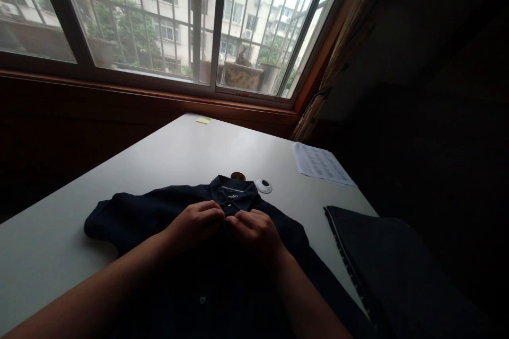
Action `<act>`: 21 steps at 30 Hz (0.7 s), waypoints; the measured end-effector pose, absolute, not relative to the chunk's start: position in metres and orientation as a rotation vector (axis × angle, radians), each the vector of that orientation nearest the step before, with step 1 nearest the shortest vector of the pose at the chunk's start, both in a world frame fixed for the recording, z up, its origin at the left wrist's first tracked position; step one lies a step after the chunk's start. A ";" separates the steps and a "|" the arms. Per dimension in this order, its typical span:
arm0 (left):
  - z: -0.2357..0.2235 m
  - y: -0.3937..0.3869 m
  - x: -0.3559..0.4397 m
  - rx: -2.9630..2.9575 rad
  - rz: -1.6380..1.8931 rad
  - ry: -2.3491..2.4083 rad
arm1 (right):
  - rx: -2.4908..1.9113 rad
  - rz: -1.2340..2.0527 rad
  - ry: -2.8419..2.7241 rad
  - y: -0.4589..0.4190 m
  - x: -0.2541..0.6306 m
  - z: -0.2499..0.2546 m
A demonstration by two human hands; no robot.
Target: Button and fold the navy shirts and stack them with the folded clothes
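Observation:
A dark navy shirt (159, 209) lies spread on the white table, its collar (217, 186) pointing toward the window. Just below the collar, my left hand (199, 220) pinches the left side of the front placket. My right hand (256, 230) grips the opposite side, and the fingertips of both hands nearly meet. A small pale button (229, 205) shows above the fingers. Lower down the front is another button (202, 300). What exactly sits between the fingertips is hidden.
Beyond the collar are a round white-rimmed piece (263, 186) and a brown round object (238, 175). Printed papers (324, 163) lie at the right edge, with dark folded cloth (382, 249) nearer me. A yellow note (203, 121) is at the far corner, below the barred window.

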State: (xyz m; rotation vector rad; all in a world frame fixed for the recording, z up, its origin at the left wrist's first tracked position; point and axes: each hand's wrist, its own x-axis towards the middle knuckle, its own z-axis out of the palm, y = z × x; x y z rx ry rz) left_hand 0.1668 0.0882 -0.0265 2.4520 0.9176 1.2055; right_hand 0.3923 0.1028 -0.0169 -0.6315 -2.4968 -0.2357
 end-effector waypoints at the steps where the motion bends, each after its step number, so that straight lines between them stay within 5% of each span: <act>1: -0.026 0.088 0.167 2.448 1.205 0.924 | -0.628 -0.240 -2.483 0.103 0.392 -0.017; 21: -0.018 0.082 0.168 2.488 1.250 1.029 | -0.615 -0.260 -2.351 0.099 0.389 -0.017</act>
